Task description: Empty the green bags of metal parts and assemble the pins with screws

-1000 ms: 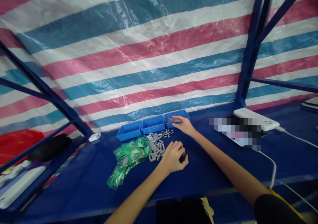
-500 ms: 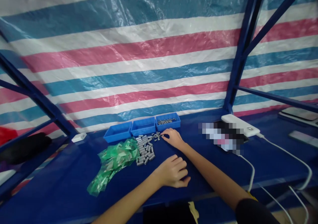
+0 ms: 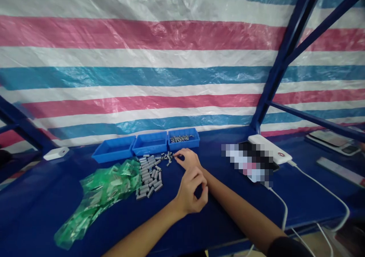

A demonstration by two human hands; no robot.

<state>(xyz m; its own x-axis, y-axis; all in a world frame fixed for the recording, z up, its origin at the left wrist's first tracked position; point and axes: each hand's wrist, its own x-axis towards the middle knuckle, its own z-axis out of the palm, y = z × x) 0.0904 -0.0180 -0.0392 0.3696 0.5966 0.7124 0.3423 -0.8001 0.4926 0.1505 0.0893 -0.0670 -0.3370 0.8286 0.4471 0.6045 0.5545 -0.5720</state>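
My right hand (image 3: 186, 159) is at the right edge of a little group of small metal pieces (image 3: 168, 157), thumb and index finger pinched; what lies between the tips is too small to make out. Nearer to me, my left hand (image 3: 192, 190) is raised over the table, its fingers curled and thumb meeting the index finger in a ring; whether anything is held there is hidden. Grey metal cylinders (image 3: 148, 176) lie in a pile left of both hands. Behind the small pieces, the right blue tray (image 3: 184, 144) holds more small metal parts.
Two more blue trays (image 3: 114, 157) (image 3: 150, 149) stand in the row. Green plastic bags (image 3: 110, 188) lie at the left, a white adapter (image 3: 56, 153) beyond them. A white power bank (image 3: 269, 149), a partly blurred phone and cables are at the right.
My left hand has turned and lifted, its thumb and index finger now forming a ring. My right hand remains by the small pieces. The camera view has shifted.
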